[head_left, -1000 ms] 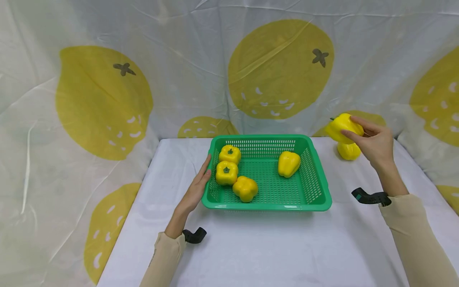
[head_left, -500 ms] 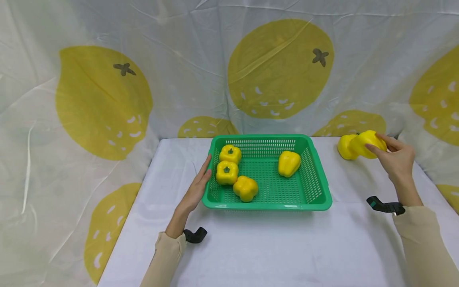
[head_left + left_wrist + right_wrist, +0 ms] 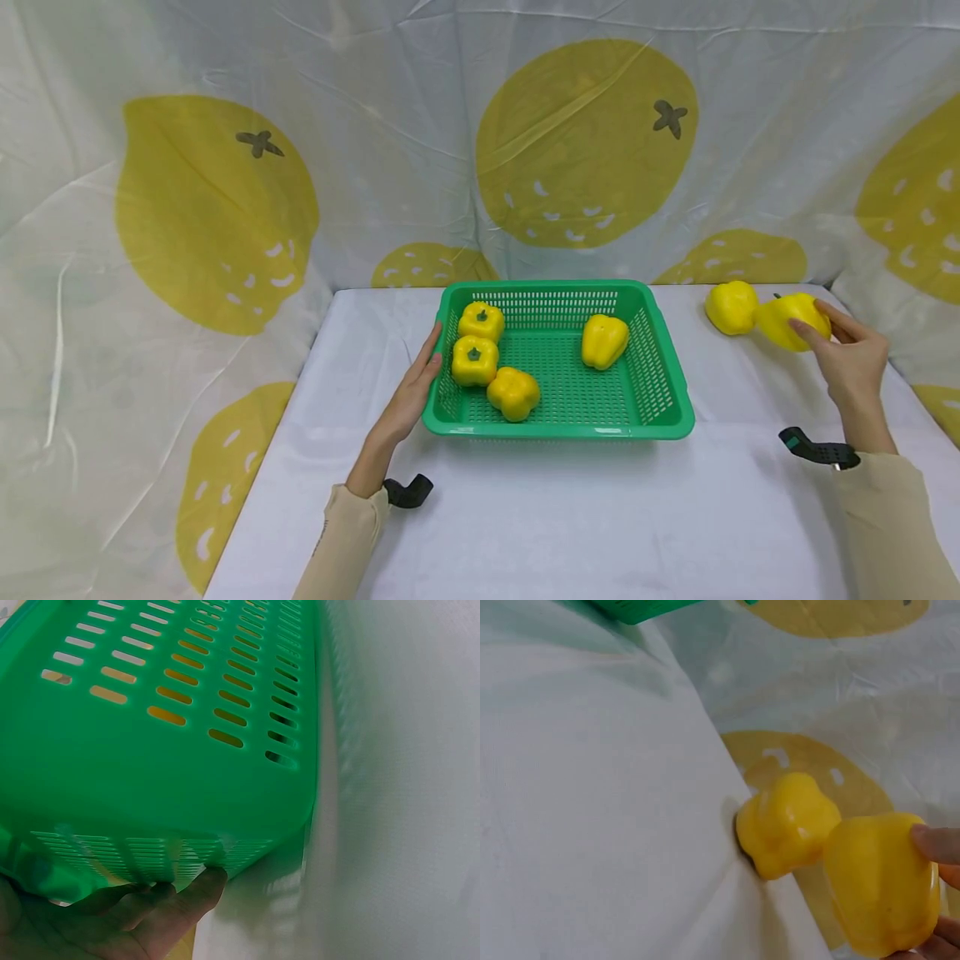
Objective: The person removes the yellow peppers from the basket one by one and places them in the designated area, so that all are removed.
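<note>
My right hand (image 3: 855, 350) pinches a yellow bell pepper (image 3: 787, 322) between thumb and fingers over the table's right back part. Just left of it, a second yellow bell pepper (image 3: 731, 307) rests on the white cloth. In the right wrist view the held pepper (image 3: 881, 883) partly overlaps the resting one (image 3: 787, 825); whether they touch I cannot tell. My left hand (image 3: 408, 395) lies with straight fingers along the left side of the green plastic basket (image 3: 558, 432). The left wrist view has its fingers (image 3: 184, 904) against the basket's slotted wall (image 3: 172, 772).
Inside the basket, yellow bell peppers (image 3: 475, 361) cluster at the left, and a single one (image 3: 604, 342) lies toward the right. White cloth (image 3: 540, 517) covers the table. A lemon-printed curtain (image 3: 397, 150) hangs behind and at both sides.
My right hand has moved right and down with its bell pepper, from above the resting pepper to the right of it. The left hand and basket have stayed put.
</note>
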The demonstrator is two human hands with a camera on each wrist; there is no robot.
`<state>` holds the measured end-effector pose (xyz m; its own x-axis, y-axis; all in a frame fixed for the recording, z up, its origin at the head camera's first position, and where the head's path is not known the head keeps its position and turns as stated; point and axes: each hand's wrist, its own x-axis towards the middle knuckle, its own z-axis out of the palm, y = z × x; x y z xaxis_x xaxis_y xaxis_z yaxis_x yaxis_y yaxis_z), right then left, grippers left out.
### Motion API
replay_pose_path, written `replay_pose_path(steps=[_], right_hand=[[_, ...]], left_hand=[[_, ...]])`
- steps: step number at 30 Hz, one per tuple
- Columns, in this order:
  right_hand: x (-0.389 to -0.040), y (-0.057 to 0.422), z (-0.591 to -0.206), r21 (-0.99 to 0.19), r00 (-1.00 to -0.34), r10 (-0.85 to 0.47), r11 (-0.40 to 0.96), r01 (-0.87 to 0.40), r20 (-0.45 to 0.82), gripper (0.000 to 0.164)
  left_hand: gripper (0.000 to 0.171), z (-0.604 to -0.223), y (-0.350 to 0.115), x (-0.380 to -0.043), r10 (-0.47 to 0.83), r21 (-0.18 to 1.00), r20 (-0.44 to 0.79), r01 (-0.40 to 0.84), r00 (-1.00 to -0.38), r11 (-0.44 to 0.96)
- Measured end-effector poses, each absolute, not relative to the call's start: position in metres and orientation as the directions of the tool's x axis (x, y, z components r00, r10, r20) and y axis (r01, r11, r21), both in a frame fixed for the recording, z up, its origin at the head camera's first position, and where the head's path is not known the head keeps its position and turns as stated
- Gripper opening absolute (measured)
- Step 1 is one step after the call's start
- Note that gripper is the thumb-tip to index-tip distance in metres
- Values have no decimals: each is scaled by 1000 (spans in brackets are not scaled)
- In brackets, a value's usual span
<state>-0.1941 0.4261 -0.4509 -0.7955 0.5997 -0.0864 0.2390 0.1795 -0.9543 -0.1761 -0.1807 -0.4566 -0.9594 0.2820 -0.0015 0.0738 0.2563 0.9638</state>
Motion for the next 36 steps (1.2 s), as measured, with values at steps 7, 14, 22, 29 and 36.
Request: replay_pose_path(steps=[7, 14, 22, 29, 36], right_hand=[[-186, 437, -454, -954, -763, 629, 109, 280, -152, 68], [-182, 445, -464, -922, -758, 619, 136, 363, -207, 74], [-183, 446, -477, -897, -788, 588, 227, 378, -183, 69], [-183, 445, -476, -901, -792, 583, 223, 373, -183, 70], [-182, 440, -473, -921, -758, 624, 152, 358, -191, 67]], left_hand=[[56, -457, -180, -177, 282, 963, -2, 74, -959, 259], [56, -457, -181, -177, 279, 962, -4, 73, -960, 264], [56, -458, -181, -178, 274, 960, -12, 65, -962, 272], [56, -458, -181, -178, 278, 961, -15, 63, -961, 268], [56, -458, -180, -178, 280, 965, -14, 60, -960, 254]])
